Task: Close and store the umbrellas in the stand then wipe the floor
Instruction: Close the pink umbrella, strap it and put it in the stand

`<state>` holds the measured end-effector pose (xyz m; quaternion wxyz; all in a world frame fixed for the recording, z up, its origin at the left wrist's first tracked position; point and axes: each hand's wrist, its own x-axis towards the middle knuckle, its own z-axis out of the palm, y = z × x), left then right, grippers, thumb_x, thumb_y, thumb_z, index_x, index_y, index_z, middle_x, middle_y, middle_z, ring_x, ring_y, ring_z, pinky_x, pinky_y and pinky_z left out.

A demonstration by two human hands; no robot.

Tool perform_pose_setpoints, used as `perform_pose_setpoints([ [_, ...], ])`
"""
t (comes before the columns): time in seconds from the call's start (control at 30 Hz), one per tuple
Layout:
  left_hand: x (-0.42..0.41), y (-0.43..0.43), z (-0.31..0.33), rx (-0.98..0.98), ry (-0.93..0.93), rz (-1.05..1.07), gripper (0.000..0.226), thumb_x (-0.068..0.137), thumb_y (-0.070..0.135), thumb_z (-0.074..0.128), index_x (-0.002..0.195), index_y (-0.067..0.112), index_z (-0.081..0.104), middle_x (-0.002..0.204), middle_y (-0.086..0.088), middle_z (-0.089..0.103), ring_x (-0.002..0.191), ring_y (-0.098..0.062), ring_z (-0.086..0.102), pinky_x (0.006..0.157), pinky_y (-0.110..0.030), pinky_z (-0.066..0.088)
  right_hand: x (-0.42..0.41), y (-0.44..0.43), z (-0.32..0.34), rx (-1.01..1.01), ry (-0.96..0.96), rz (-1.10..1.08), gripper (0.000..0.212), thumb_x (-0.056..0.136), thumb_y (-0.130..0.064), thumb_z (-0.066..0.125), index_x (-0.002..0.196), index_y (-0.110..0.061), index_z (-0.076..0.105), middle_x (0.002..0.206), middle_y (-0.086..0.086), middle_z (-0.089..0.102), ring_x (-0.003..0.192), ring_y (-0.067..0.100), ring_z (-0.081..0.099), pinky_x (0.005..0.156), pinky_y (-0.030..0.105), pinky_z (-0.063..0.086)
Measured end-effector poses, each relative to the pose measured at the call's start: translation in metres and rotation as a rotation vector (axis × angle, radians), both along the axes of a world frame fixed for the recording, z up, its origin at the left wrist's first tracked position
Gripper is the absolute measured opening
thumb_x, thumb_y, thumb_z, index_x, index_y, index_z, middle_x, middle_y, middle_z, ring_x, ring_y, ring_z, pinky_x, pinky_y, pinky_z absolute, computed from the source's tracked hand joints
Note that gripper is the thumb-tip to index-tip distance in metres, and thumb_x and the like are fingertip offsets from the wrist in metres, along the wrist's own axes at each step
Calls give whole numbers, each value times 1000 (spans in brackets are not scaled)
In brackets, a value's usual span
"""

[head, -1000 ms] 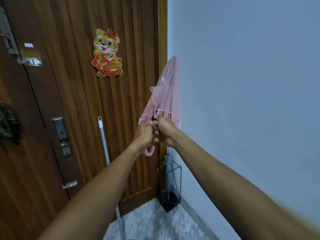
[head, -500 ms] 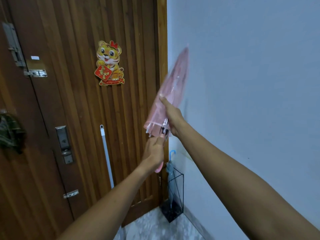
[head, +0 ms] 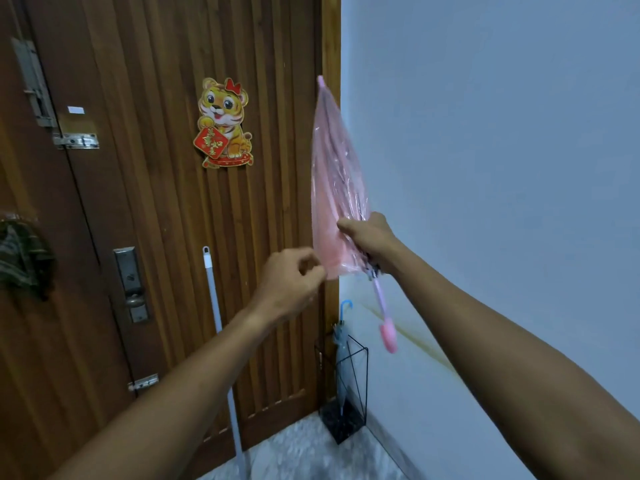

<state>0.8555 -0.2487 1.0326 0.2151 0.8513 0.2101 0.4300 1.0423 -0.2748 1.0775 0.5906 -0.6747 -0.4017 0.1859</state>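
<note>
My right hand grips the folded pink umbrella, tip up, above the stand in the floor's corner. My left hand curls at its hem, grip unclear. The blue umbrella is stowed; this one and the wiping remain.

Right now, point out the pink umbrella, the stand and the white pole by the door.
pink umbrella [head: 337, 188], head view, on the folded canopy.
stand [head: 349, 427], head view, on its black base.
pole [head: 213, 296], head view, on the upper shaft.
</note>
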Motion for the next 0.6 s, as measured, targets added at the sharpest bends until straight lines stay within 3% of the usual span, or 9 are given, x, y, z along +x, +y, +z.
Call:
perform_pose_setpoints([
  [0.03, -6, 6, 7, 176, 40, 117, 24, 80, 28, 61, 103, 22, 68, 74, 6, 68, 68, -12, 66, 68, -41, 59, 7, -6, -1, -65, -75, 44, 48, 66, -38, 69, 98, -2, 65, 75, 13, 66, 58, 25, 64, 53, 32, 51],
  [0.1, -10, 25, 17, 478, 251, 298, 76, 72, 32, 68, 143, 29, 42, 128, 1, 61, 121, -19, 57, 104, -46, 45, 16, -17, -4, -165, -232, 188, 41, 74, -35, 69, 101, -5, 68, 85, 11, 71, 70, 26, 70, 61, 32, 55],
  [0.13, -9, 34, 20, 577, 380, 352, 98, 70, 36, 71, 154, 30, 22, 154, -4, 39, 144, -26, 33, 115, -53, 28, 16, -21, -4, -206, -297, 274, 30, 81, -29, 68, 102, -8, 68, 89, 10, 71, 75, 25, 71, 63, 29, 56],
  [0.2, -4, 48, 20, 707, 561, 405, 121, 70, 46, 76, 158, 29, -5, 168, -6, -1, 154, -31, -5, 119, -61, 6, 13, -27, -4, -297, -364, 450, 22, 82, -26, 69, 100, -13, 67, 91, 7, 72, 77, 19, 71, 64, 24, 55],
  [0.23, -2, 52, 17, 738, 587, 420, 124, 69, 50, 77, 158, 27, -6, 168, -7, -2, 154, -31, -6, 120, -61, 3, 10, -30, -4, -337, -372, 540, 28, 75, -30, 72, 99, -15, 67, 90, 4, 73, 76, 17, 71, 65, 24, 55],
  [0.27, 1, 54, 14, 745, 572, 425, 122, 68, 51, 79, 158, 25, 3, 167, -8, 10, 154, -31, 5, 120, -60, 7, 7, -31, -5, -378, -373, 607, 36, 68, -35, 73, 99, -17, 66, 89, 2, 73, 75, 15, 71, 66, 25, 55],
  [0.37, 6, 55, 11, 829, 415, 436, 75, 71, 51, 78, 132, 23, 47, 127, -4, 58, 120, -27, 52, 105, -45, 32, 3, -31, -6, -487, -446, 641, 34, 73, -32, 75, 103, -21, 63, 94, 4, 71, 79, 17, 70, 68, 28, 55],
  [0.47, 11, 52, 8, 879, 441, 498, 53, 74, 52, 75, 111, 23, 52, 106, -2, 63, 99, -23, 56, 90, -42, 38, -5, -36, 3, -511, -579, 562, 19, 86, -30, 72, 102, -26, 63, 100, 6, 71, 82, 20, 68, 67, 28, 53],
  [0.6, 20, 47, 5, 845, 435, 574, 56, 71, 50, 76, 112, 23, 48, 98, -2, 63, 90, -24, 53, 81, -41, 37, -20, -29, 10, -537, -858, 410, 57, 70, -62, 81, 110, -29, 58, 101, -4, 68, 86, 17, 65, 69, 29, 49],
])
